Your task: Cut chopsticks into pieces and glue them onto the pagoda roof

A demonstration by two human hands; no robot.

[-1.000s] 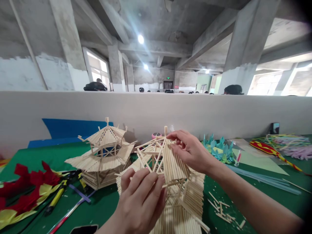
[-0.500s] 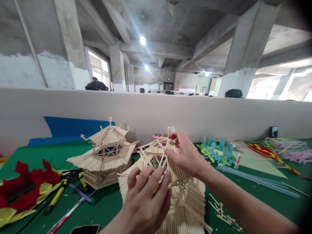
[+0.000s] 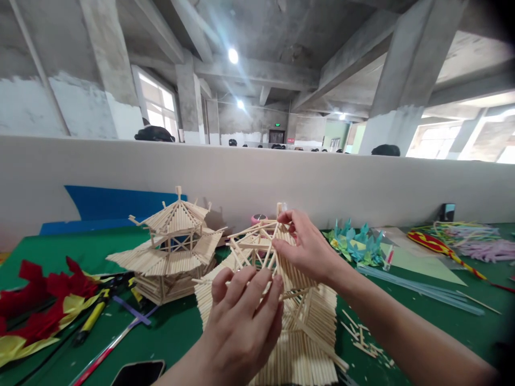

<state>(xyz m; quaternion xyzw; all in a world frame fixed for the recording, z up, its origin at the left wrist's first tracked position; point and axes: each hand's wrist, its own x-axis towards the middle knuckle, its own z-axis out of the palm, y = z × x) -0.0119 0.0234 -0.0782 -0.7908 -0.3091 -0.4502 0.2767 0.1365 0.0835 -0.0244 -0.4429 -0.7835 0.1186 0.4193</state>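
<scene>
A pagoda model [image 3: 295, 356] of thin wooden sticks stands in front of me, its upper roof partly an open frame of sticks. My left hand [image 3: 243, 316] is curled over the near side of that roof, fingers bent together; the fingertips are hidden behind the knuckles. At the roof's peak, my right hand [image 3: 303, 244] grips the ridge from the right, thumb on the near side and fingers near the top post. Whether either hand pinches a single loose stick cannot be made out. To the left stands a second, fully roofed stick pagoda [image 3: 177, 257].
Short stick offcuts [image 3: 364, 338] lie right of the model. Beyond are blue paper flowers [image 3: 358, 241], translucent blue strips [image 3: 418, 289] and pipe cleaners [image 3: 483, 249]. At left lie red fabric petals [image 3: 52, 284], a yellow-black tool [image 3: 92, 316] and a phone [image 3: 139, 372]. A white partition [image 3: 225, 177] runs behind.
The camera view has shifted slightly, so the whole scene sits a little higher and further left. Both hands keep nearly the same places on the pagoda model.
</scene>
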